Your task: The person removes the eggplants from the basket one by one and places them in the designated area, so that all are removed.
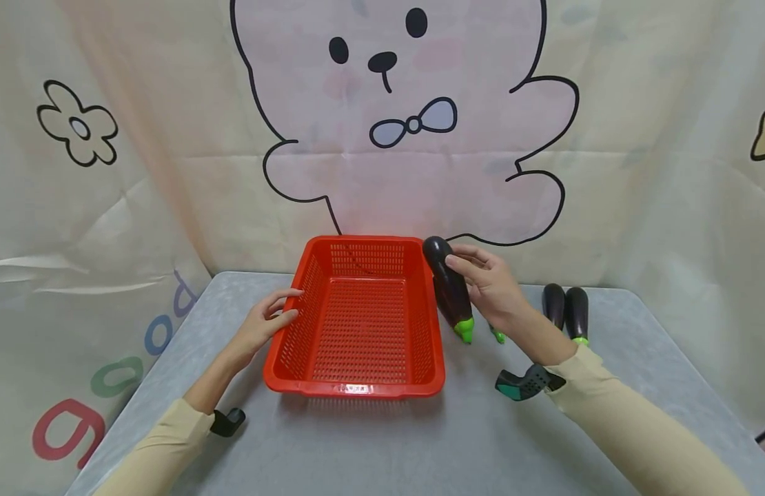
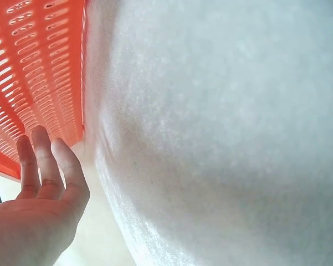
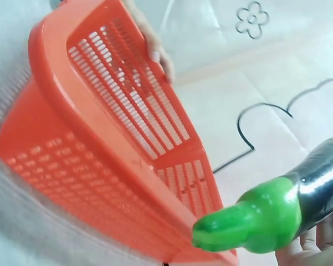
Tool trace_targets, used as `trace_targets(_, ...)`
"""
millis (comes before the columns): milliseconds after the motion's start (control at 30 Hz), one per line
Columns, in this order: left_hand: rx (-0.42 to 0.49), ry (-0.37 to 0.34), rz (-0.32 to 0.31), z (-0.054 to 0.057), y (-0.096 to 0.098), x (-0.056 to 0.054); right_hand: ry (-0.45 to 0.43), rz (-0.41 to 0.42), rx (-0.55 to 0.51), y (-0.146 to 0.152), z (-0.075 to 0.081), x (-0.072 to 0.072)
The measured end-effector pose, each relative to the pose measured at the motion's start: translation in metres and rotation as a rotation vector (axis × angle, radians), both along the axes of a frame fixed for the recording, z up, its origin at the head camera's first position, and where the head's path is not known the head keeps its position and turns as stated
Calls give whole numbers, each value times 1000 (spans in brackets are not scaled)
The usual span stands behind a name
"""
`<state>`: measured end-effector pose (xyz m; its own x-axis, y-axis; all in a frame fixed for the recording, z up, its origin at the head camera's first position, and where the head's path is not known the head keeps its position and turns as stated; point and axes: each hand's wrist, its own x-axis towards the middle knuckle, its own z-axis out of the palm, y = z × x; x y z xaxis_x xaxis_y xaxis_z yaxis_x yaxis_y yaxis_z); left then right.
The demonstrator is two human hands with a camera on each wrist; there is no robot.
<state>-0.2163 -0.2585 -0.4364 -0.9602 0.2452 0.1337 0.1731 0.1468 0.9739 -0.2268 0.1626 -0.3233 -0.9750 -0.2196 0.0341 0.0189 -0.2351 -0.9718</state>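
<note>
A red plastic basket [image 1: 358,388] with slotted walls stands on the table, nothing inside it. My left hand [image 1: 267,327] touches its left rim, fingers loosely extended; in the left wrist view the fingers [image 2: 42,160] lie near the slotted outer wall. Beside the right rim, my right hand [image 1: 491,286] grips a dark purple eggplant [image 1: 451,282], its green stem end pointing down. In the right wrist view that eggplant's green cap [image 3: 271,216] shows close up, near the basket's rim. A green stem tip [image 1: 497,335] shows below the right hand; the rest is hidden.
Two more eggplants [image 1: 577,313] lie side by side on the grey table [image 1: 482,441] at the right, partly behind the right forearm. A printed curtain [image 1: 618,172] hangs along the table's back and sides.
</note>
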Motion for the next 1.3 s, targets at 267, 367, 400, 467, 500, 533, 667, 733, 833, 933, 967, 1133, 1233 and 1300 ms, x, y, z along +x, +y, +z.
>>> trace_targets(267, 1, 5, -1, 0, 1, 1, -79, -87, -18, 44, -1, 5)
trace_targets(367, -6, 4, 4, -1, 1, 0, -74, -121, -71, 64, -5, 5)
trace_targets(400, -5, 5, 4, -1, 1, 0, -69, -131, -96, 71, -7, 5)
trace_targets(467, -4, 8, 3, -1, 1, 0, -58, -155, -138, 84, -11, 5)
trace_targets(500, -3, 10, 5, -1, 1, 1, -51, -165, -156, 90, -14, 5)
trace_targets(533, -5, 13, 6, -1, 1, 1, -44, -176, -170, 96, -16, 5)
trace_targets(667, -13, 20, 15, -1, 2, 1, -30, -232, -183, 117, -26, 6)
trace_targets(733, -17, 24, 18, -1, 2, 2, -32, -264, -171, 127, -30, 6)
trace_targets(833, -15, 26, 16, -1, 2, 2, -35, -307, -118, 141, -35, 6)
trace_targets(933, -7, 26, 13, -1, 1, 2, -27, -334, -50, 155, -38, 7)
trace_targets(967, -4, 25, 11, -1, 1, 2, -22, -337, -28, 159, -39, 7)
trace_targets(1133, 0, 23, 8, -1, 0, 2, 24, -321, 65, 182, -45, 3)
trace_targets(1233, -4, 22, 6, -1, 1, 1, 43, -313, 97, 194, -48, 0)
trace_targets(1300, -7, 20, 5, -1, 1, 1, 39, -319, 134, 203, -49, -2)
